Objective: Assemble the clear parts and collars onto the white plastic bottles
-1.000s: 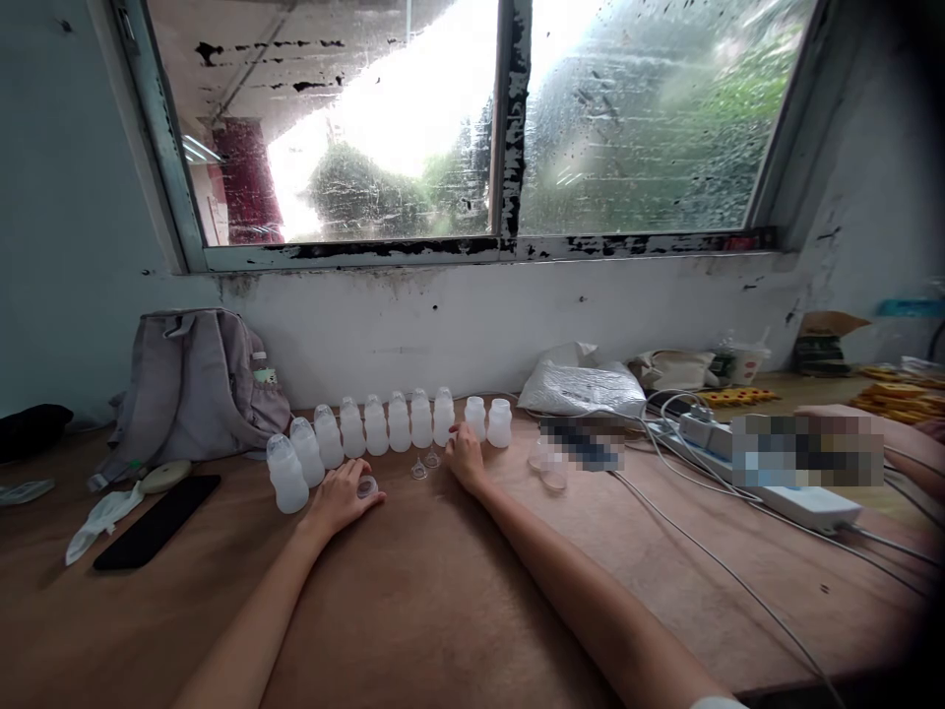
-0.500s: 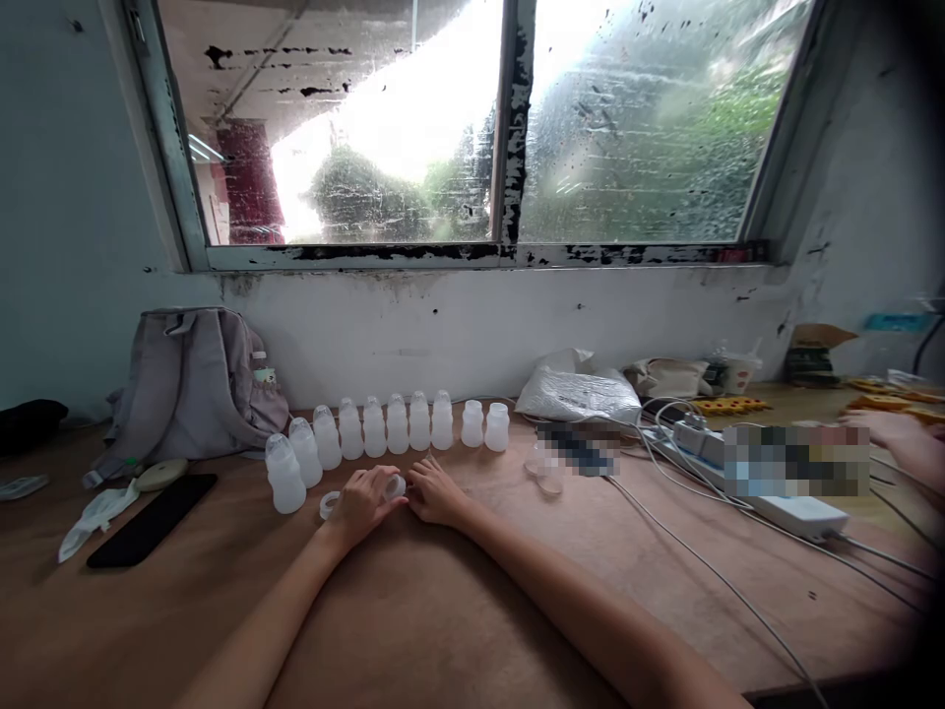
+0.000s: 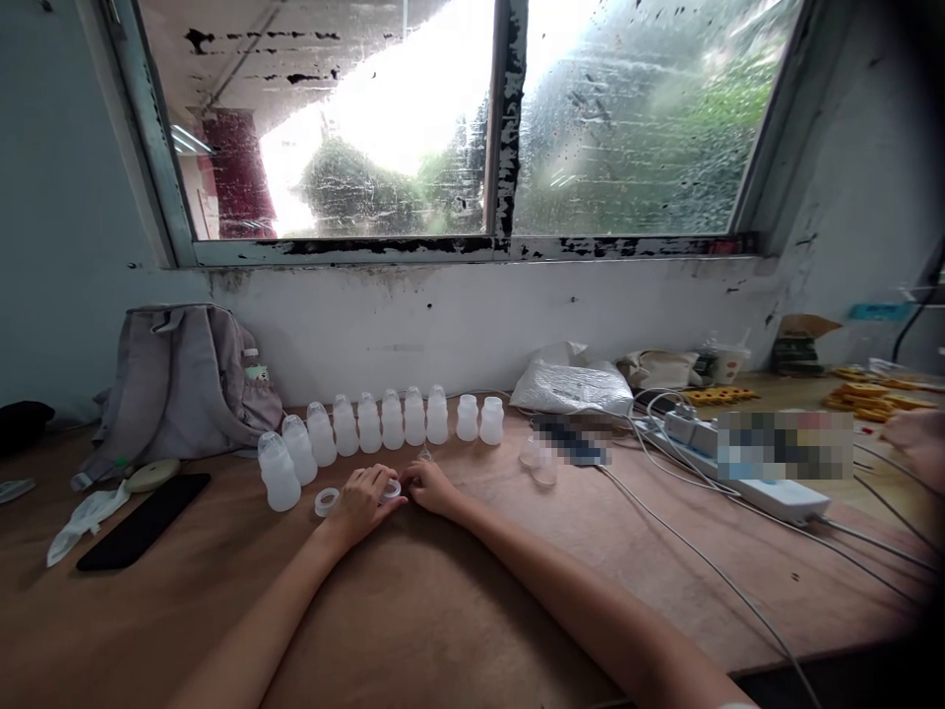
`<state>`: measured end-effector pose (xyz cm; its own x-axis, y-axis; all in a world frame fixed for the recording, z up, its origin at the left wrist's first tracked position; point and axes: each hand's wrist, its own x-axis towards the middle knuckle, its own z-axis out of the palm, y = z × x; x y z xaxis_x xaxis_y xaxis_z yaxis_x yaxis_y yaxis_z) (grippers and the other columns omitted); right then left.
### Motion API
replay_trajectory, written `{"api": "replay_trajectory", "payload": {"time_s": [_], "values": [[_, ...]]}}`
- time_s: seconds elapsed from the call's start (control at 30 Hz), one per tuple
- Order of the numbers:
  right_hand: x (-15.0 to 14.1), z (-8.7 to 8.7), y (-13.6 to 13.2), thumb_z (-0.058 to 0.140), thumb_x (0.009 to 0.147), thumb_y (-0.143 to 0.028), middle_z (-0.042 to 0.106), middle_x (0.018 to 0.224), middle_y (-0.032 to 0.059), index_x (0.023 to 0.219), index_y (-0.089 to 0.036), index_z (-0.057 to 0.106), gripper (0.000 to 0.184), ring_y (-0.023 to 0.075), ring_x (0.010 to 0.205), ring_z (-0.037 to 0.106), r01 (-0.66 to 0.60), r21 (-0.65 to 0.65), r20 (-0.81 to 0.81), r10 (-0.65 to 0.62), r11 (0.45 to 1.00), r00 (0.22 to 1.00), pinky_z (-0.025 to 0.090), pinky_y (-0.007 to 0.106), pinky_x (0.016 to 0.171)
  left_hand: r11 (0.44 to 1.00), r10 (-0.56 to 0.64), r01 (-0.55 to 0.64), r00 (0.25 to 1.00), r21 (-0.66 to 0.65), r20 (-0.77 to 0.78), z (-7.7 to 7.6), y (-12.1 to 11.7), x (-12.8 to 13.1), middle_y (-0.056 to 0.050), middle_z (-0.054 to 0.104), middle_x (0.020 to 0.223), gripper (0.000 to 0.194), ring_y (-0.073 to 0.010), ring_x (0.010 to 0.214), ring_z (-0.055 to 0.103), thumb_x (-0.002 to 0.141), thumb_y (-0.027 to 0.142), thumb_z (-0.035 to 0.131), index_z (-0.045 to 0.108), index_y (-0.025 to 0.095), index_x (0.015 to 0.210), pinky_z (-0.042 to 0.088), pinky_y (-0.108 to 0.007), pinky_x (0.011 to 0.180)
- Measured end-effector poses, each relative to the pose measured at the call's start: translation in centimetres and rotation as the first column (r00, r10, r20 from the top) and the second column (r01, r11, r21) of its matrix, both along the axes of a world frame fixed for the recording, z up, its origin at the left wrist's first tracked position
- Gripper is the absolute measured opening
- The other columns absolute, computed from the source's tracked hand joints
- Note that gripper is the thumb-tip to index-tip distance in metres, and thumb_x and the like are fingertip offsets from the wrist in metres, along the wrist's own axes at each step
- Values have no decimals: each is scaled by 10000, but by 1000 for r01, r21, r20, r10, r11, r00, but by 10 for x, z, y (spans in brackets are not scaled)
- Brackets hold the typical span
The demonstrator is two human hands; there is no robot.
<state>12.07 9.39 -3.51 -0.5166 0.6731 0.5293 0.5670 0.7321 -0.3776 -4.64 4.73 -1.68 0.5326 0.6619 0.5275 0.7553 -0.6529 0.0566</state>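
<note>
My left hand (image 3: 363, 504) is closed around the edge of a white bottle collar ring (image 3: 392, 488), its opening tilted toward me. Right beside it, my right hand (image 3: 432, 488) is closed with fingers pinched together. A small clear piece that looks like a bottle teat (image 3: 426, 454) shows above those fingers; the grip itself is mostly hidden. Another white collar ring (image 3: 326, 502) lies on the table left of my left hand. Behind both hands stands a curved row of frosted baby bottles (image 3: 370, 425) with clear domed caps. At the row's right end, two bottles (image 3: 491, 421) are open-topped.
Clear caps (image 3: 542, 463) lie to the right, near a cable and a blurred-out device. A white power strip (image 3: 783, 497) with cords sits farther right, by another person's hand (image 3: 915, 438). A black phone (image 3: 144, 522) and grey backpack (image 3: 188, 379) are at left.
The view has shifted slightly. The ring in my left hand has tipped and sits a little lower. A clear piece now shows above my right fingers.
</note>
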Motion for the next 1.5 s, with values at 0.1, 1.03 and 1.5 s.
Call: {"api": "replay_trajectory", "payload": {"time_s": [0.1,1.03,1.5], "values": [[0,0,-1,395,591,-4,632,704,19,701,-165,647,318,139,693,550,31,3,-17,-30,1000,999,407,231,694,999,9,-9,1000,-36,15,-3,1,-1,-47,548,893,298,-205,846,519,799,446,435,486,195,952,388,-330,755],[-6,8,-24,410,770,-126,586,854,69,927,-154,504,185,167,797,536,-10,184,102,-9,983,995,392,262,722,971,152,-68,915,-230,373,0,8,-2,-14,590,725,264,-153,677,557,813,424,384,513,197,775,424,-256,625],[-3,16,-33,436,741,-136,544,946,58,1073,-178,429,334,148,818,529,-45,196,35,39,979,999,408,231,726,924,180,62,802,-378,569,-1,16,-9,-3,586,676,288,-146,631,554,783,445,416,532,186,738,437,-253,604]]}}
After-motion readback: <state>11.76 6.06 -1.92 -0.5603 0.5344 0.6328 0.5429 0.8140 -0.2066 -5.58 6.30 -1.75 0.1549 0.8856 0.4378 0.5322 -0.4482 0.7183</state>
